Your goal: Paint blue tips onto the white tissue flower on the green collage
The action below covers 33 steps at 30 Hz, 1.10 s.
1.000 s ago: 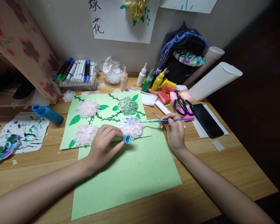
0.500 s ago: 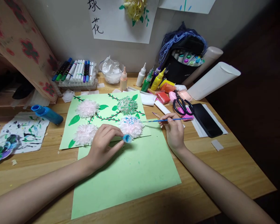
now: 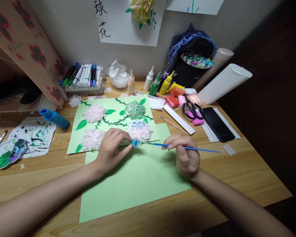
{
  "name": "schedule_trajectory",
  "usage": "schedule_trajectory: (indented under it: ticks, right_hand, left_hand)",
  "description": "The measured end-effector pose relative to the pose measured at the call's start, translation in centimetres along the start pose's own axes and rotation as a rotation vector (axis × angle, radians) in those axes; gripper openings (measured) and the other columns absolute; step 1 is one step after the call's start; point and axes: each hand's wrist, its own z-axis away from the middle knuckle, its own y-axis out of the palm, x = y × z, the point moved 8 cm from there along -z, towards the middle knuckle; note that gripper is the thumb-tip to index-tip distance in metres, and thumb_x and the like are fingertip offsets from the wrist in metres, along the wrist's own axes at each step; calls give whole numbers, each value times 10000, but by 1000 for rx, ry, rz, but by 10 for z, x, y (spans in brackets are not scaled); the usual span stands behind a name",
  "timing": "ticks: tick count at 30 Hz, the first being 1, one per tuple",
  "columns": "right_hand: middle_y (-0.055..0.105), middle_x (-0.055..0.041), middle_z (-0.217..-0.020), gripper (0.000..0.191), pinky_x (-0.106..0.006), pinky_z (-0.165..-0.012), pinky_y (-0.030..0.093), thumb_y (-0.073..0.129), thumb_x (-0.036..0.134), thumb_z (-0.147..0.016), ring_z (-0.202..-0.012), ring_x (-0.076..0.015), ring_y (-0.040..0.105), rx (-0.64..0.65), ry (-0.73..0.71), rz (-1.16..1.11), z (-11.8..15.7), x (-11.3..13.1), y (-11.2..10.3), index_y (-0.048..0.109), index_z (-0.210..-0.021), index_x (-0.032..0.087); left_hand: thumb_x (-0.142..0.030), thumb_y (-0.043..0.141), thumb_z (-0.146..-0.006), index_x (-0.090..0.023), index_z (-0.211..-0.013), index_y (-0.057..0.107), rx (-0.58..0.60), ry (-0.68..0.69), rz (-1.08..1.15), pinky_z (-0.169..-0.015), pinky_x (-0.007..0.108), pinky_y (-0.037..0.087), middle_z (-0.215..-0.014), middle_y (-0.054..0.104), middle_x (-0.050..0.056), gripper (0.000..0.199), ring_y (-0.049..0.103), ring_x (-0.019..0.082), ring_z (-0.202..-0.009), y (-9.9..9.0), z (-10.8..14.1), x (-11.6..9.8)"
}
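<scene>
Between its thumb and fingers my left hand (image 3: 113, 144) holds a small blue cap (image 3: 136, 143), its open side facing right. My right hand (image 3: 185, 154) grips a thin blue paintbrush (image 3: 202, 149), whose tip is at the cap's opening. Behind the hands lies a green sheet (image 3: 74, 141) with painted leaves and branches. It bears pale pink tissue flowers (image 3: 93, 113), a flower speckled green (image 3: 135, 110) and a pink one with blue marks (image 3: 138, 129). A second green sheet (image 3: 138, 184) lies under my hands.
An uncapped blue bottle (image 3: 55, 119) and a paint-stained palette (image 3: 8, 154) are at the left. Markers (image 3: 85, 75), paint bottles (image 3: 155, 86) and a plastic bowl (image 3: 118, 75) line the back. Scissors (image 3: 192, 110) and a phone (image 3: 218, 125) lie at the right.
My right hand has moved down and toward me, bringing the brush tip from the blue-marked flower to the cap. My left hand still holds the cap, now turned more to the right.
</scene>
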Motion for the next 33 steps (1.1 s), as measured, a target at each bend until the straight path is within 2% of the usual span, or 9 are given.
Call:
schedule_trajectory:
  ticks: [5,9,13,20,24,30,33]
  right_hand:
    - [630,-39,-813,182,-324,-674,486,426,131,-917,-770,-169,614,175,-128,182,-1,10,16,574,-985,212]
    - [649,-45,-813,172,-321,-678,501,413,154,-929,-772,-170,622,225,-196,248,-4,19,24,558,-1006,206]
    - [652,-42,-814,161,-312,-686,510,413,156,-938,-769,-162,619,241,-192,277,-6,20,26,551,-1000,211]
    - [641,-48,-842,161,-314,-722,507,417,151,-943,-818,-158,614,184,-148,187,-4,18,21,561,-994,198]
    - [624,-40,-835,177,-320,-713,496,412,156,-948,-820,-160,612,121,-66,97,-4,11,14,577,-980,210]
    - [621,-26,-812,194,-294,-641,470,403,209,-968,-767,-148,603,16,62,1,-4,3,3,594,-938,222]
    - [616,-20,-805,190,-275,-593,460,416,230,-961,-718,-137,603,-85,122,-67,-7,-2,-7,599,-909,218]
  left_hand:
    - [-146,673,-832,-207,-906,588,21,0,-12,-754,324,430,-867,669,19,128,579,181,-855,1,-1,-1]
    - [-162,674,-838,-208,-904,600,20,5,-14,-751,325,433,-866,674,20,109,584,181,-852,0,-2,-1]
    - [-156,686,-834,-202,-917,605,20,22,-27,-757,318,434,-870,680,16,124,581,173,-851,0,-3,-3]
    - [-156,692,-833,-201,-909,598,16,46,-47,-752,312,431,-857,685,9,129,589,166,-839,0,-5,-5]
    - [-166,689,-837,-209,-917,594,8,61,-55,-744,311,439,-853,687,5,132,592,165,-830,-1,-5,-5]
    - [-171,685,-838,-201,-912,599,6,58,-61,-747,312,442,-855,691,12,117,596,166,-829,-1,-5,-4]
    - [-179,685,-837,-203,-907,607,6,42,-59,-743,315,444,-849,695,13,108,604,170,-826,-1,-6,-4]
